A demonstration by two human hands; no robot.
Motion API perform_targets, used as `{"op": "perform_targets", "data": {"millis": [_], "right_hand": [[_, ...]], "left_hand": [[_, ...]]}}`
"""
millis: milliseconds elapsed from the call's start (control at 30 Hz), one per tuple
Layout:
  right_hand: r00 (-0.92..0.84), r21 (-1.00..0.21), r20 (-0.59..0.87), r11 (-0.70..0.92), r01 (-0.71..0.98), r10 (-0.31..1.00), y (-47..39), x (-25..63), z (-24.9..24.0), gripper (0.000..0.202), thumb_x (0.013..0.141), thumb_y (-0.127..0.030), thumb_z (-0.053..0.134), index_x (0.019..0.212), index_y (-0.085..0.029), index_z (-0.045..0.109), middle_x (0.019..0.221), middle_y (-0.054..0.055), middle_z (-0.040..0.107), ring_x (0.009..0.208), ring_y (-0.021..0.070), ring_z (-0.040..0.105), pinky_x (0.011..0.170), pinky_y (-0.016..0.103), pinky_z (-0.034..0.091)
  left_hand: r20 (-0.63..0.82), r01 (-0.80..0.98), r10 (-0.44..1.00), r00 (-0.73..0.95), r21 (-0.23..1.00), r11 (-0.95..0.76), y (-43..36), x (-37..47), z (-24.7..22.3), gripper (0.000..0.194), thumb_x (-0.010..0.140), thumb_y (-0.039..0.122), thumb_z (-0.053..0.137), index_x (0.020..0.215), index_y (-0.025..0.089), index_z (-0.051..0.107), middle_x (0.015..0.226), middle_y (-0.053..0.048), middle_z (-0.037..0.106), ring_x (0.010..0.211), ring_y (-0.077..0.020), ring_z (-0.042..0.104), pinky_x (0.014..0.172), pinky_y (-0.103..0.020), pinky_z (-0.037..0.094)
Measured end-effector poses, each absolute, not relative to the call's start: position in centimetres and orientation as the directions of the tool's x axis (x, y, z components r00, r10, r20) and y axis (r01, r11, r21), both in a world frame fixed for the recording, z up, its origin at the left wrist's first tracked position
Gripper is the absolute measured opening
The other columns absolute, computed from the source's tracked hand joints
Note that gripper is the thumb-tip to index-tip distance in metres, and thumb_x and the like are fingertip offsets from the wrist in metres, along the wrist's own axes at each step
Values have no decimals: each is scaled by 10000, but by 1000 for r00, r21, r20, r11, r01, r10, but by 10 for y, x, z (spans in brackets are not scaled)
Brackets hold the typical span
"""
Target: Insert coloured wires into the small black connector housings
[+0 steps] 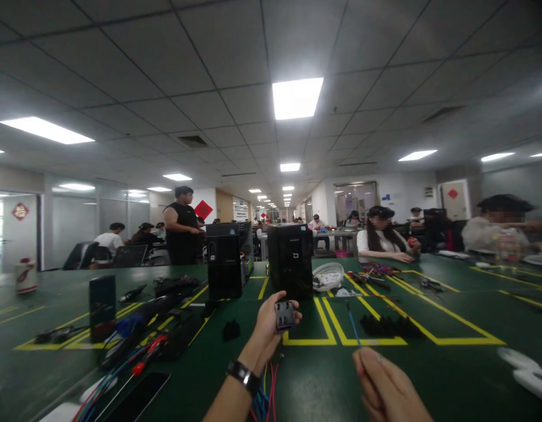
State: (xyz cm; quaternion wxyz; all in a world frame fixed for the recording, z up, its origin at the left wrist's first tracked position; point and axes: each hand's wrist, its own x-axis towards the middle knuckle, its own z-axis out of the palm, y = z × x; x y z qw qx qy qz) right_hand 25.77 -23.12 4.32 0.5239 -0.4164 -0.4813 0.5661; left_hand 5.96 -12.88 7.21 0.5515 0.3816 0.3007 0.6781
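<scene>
My left hand [271, 325], with a dark watch on its wrist, grips a small dark grey plastic block [285, 315] with notches along its edges. My right hand [385, 378] pinches a thin blue stick-like piece [353, 323] that points up and away; its far end looks dark, and whether it is a wire or a rod I cannot tell. The two hands are apart. Beneath my left forearm lie coloured wires [271, 390]. A cluster of small black parts [391, 326] sits beyond my right hand, and a smaller black cluster [231, 330] lies left of my left hand.
Two black computer cases [224, 261] [290, 258] stand across the green table [314, 387]. A white basket [327, 275] is beside the right case. At left lie a red-handled screwdriver [139, 368], a phone [141, 395] and cables. Other people sit or stand beyond.
</scene>
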Motion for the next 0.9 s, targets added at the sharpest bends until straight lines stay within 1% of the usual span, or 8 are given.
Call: {"op": "perform_targets", "data": {"millis": [100, 200, 300, 367, 467, 600, 733, 900], "right_hand": [[-230, -1000, 6, 9, 16, 973, -202, 231, 15, 277, 864, -415, 361, 744, -199, 487, 428, -119, 277, 336, 56, 230, 357, 169, 154], [-254, -921, -40, 63, 385, 966, -172, 191, -15, 293, 884, -224, 258, 830, -148, 536, 434, -44, 473, 341, 98, 414, 365, 198, 287], [-329, -725, 74, 277, 630, 941, -163, 164, -18, 337, 874, -207, 313, 998, -90, 604, 772, 143, 691, 707, 214, 663, 626, 303, 492], [-379, -547, 113, 375, 748, 919, -168, 158, -8, 348, 853, -221, 367, 1029, -95, 639, 989, 198, 678, 956, 298, 631, 811, 412, 480], [-413, -398, 130, 429, 811, 901, -170, 161, 4, 335, 834, -245, 401, 1005, -136, 668, 1076, 177, 650, 1039, 327, 587, 883, 471, 449], [-331, -434, 121, 350, 830, 936, -149, 164, 5, 481, 835, -387, 407, 1203, -124, 569, 1170, 165, 616, 1074, 317, 570, 902, 466, 456], [-338, -428, 76, 337, 839, 938, -129, 144, 5, 579, 818, -469, 405, 1247, -103, 539, 1216, 194, 588, 1105, 340, 552, 886, 479, 466], [-375, -369, -4, 347, 862, 927, -136, 106, 11, 733, 729, -550, 516, 1351, -172, 427, 1336, 229, 482, 1173, 406, 488, 884, 527, 442]], "left_hand": [[123, -399, 972, -202, 895, -196, -118, 31, 52, 197, 834, 291, 475, 973, 152, 457, 618, -77, 675, 460, -172, 619, 431, -243, 434], [87, -294, 949, -302, 939, -180, -98, 4, 37, 174, 875, 325, 426, 943, 165, 441, 568, -55, 664, 403, -159, 592, 426, -259, 450], [75, -191, 919, -388, 969, -159, -73, -27, 28, 213, 902, 364, 383, 943, 165, 450, 554, -32, 647, 412, -157, 595, 450, -284, 481], [70, -119, 896, -439, 984, -135, -58, -52, 25, 240, 905, 374, 389, 958, 159, 480, 599, -25, 648, 456, -148, 606, 468, -280, 490], [26, -41, 862, -505, 998, -54, -42, -91, 21, 296, 892, 390, 446, 1034, 146, 534, 816, -41, 657, 632, -137, 628, 573, -296, 522], [-81, 3, 816, -572, 995, 101, -34, -139, 18, 335, 862, 345, 526, 1147, 168, 531, 1129, -74, 584, 928, -186, 596, 784, -394, 518], [-151, 39, 797, -584, 976, 214, -35, -171, 15, 333, 862, 334, 526, 1156, 179, 529, 1174, -81, 567, 976, -201, 583, 818, -416, 507], [-197, 46, 828, -524, 965, 259, -39, -187, -2, 328, 860, 337, 530, 1137, 161, 536, 1126, -75, 588, 937, -191, 597, 789, -400, 516]]}}
